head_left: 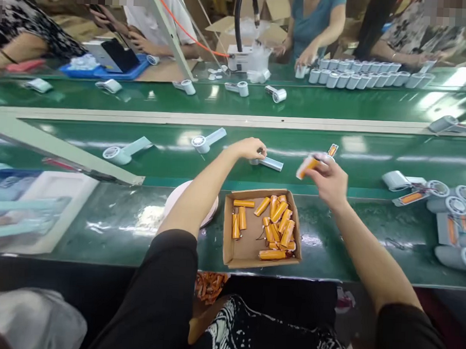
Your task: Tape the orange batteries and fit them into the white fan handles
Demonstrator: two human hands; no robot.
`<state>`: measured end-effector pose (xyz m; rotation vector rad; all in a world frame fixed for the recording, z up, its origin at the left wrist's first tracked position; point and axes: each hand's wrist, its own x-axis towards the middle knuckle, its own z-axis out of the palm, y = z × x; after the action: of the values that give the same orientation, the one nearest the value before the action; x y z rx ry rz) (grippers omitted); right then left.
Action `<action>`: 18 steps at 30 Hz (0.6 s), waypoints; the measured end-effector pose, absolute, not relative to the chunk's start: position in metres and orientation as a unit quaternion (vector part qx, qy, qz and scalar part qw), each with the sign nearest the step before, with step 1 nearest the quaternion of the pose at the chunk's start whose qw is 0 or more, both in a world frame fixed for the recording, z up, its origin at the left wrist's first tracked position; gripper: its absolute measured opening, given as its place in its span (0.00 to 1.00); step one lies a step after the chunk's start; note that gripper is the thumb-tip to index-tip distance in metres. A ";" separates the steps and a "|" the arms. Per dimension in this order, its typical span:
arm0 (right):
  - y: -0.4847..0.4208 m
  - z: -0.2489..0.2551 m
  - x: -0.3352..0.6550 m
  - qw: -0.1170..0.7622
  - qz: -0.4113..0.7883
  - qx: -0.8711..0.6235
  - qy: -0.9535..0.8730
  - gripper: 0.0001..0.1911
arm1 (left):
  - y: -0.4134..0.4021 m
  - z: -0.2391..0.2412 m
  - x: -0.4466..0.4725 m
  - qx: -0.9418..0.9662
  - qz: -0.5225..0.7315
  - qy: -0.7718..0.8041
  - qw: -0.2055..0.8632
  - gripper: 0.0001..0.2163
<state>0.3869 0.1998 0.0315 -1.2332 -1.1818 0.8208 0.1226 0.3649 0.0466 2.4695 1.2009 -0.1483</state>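
My left hand (252, 148) is reached out over the green belt, fingers curled on the round head of a pale blue handheld fan (270, 163) lying on the belt. My right hand (327, 179) is raised to the right of it, pinching an orange cylindrical battery (307, 166) with a small orange connector piece (332, 149) at the end of its wires. Below both hands sits an open cardboard box (247, 247) holding several orange batteries (277, 223).
More pale blue fans (208, 140) (125, 152) lie on the near belt, and opened fan bodies (446, 204) pile up at right. A white round pad (177, 198) sits left of the box. Across the far belt (336, 104), other people handle rows of white fan parts (361, 74).
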 end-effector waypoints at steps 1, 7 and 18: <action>0.223 0.027 0.380 0.552 0.358 -0.517 -0.548 0.29 | 0.367 0.048 0.116 0.879 -0.041 0.429 0.203 0.12; 0.290 0.001 0.352 0.358 0.258 -0.512 -0.737 0.18 | 0.360 0.034 0.111 0.865 0.013 0.448 0.224 0.08; 0.299 0.012 0.360 0.074 0.132 -0.529 -0.835 0.19 | 0.375 0.009 0.136 0.845 0.057 0.472 0.244 0.03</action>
<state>0.3600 0.2992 0.0125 -1.5868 -2.5068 0.3949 0.1356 0.3748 0.0086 2.3070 1.2900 0.1557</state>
